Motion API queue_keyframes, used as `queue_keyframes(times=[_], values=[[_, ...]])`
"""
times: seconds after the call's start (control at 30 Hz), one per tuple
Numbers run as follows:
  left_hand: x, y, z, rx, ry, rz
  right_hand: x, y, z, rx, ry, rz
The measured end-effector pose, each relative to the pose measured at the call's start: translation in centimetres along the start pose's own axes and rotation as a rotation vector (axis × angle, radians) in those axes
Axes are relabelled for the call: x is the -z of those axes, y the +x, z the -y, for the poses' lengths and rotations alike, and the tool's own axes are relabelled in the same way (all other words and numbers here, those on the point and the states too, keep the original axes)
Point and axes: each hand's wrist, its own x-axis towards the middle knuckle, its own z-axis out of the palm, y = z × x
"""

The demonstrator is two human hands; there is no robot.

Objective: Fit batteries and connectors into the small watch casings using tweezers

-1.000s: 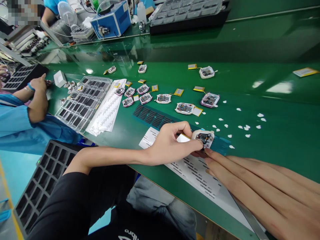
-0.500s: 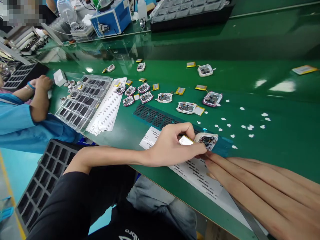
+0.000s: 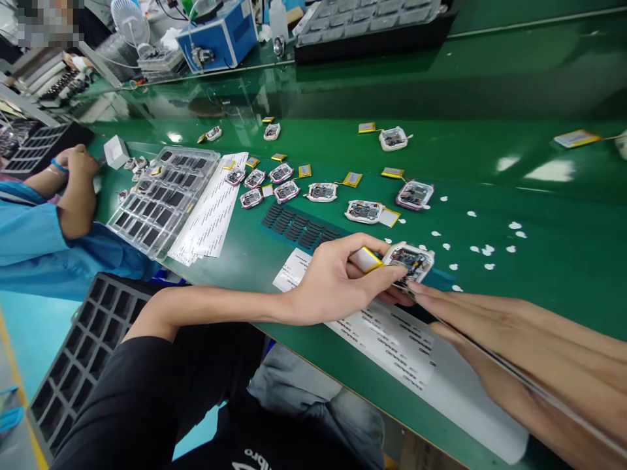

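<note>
My left hand [image 3: 337, 281] grips a small white-cased device [image 3: 414, 261] with its circuit board exposed and facing up. A silver battery [image 3: 366, 259] with yellow edges sits beside it, against the left fingers. My left thumb presses on the board's near edge. From the lower right, my right hand [image 3: 519, 346] reaches in, closed on a long thin metal tool, apparently tweezers [image 3: 494, 358]. Their tip end is at the device's near side, close to the left thumb; the exact contact is hidden. Below the hands lies a white label sheet [image 3: 386, 339].
Several open devices with batteries, such as a purple-edged one [image 3: 415, 194], lie beyond my hands. White round stickers [image 3: 487, 250] are scattered at right. A sheet of black strips [image 3: 298, 225], a clear tray [image 3: 166, 196] and a co-worker's arm [image 3: 78, 196] are at left.
The held device has been tilted and shows more of its board. My right hand has turned, bringing the thin metal tool into view. The back row of devices has shifted left, another entering at right.
</note>
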Motion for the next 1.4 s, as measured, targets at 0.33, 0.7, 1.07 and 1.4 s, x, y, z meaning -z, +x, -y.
queue_keyframes(times=[0.33,0.7,1.07,1.4], values=[[0.1,-0.2,-0.5,0.014,-0.087,0.034,0.2,0.5,-0.6,0.067,0.096,-0.029],[0.8,0.9,-0.7,-0.041,-0.085,0.14,0.9,0.1,-1.8,0.172,-0.131,0.04],[11.6,15.1,-9.1,-0.308,1.153,-0.412,-0.2,0.7,-2.6,0.322,-0.25,-0.102],[18.8,15.9,-12.2,-0.089,1.438,-0.704,0.9,1.3,-0.9,0.273,-0.241,-0.099]])
